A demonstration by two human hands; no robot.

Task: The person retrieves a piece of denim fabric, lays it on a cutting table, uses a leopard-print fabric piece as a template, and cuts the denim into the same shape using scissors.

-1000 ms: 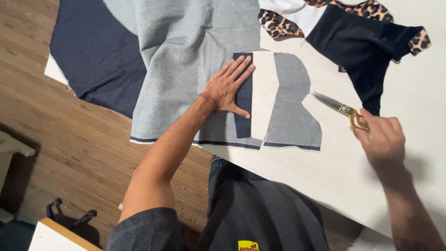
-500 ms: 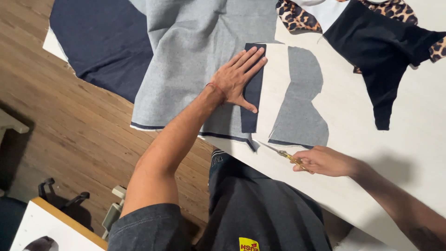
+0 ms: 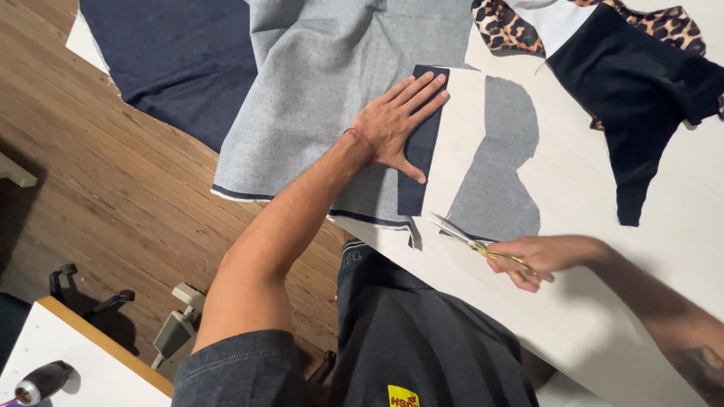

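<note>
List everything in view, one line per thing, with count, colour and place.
Denim fabric: one, grey face, dark blue reverse, spread across table top left.
Cut fabric piece: one, grey, curved, right of the left hand.
Scissors: one pair, gold handles, blades open near the fabric's lower edge.
Garment: one, black with leopard-print trim, top right.
Table: one, white.
Floor: wooden, brown, left.
Left hand: flat, pressing the fabric.
Right hand: grip closed on the scissors.

grey denim cloth (image 3: 324, 98), navy strip (image 3: 422, 143), gold-handled scissors (image 3: 475, 241), black garment (image 3: 641, 98) with leopard-print trim (image 3: 505, 26), white table (image 3: 603, 301).
</note>
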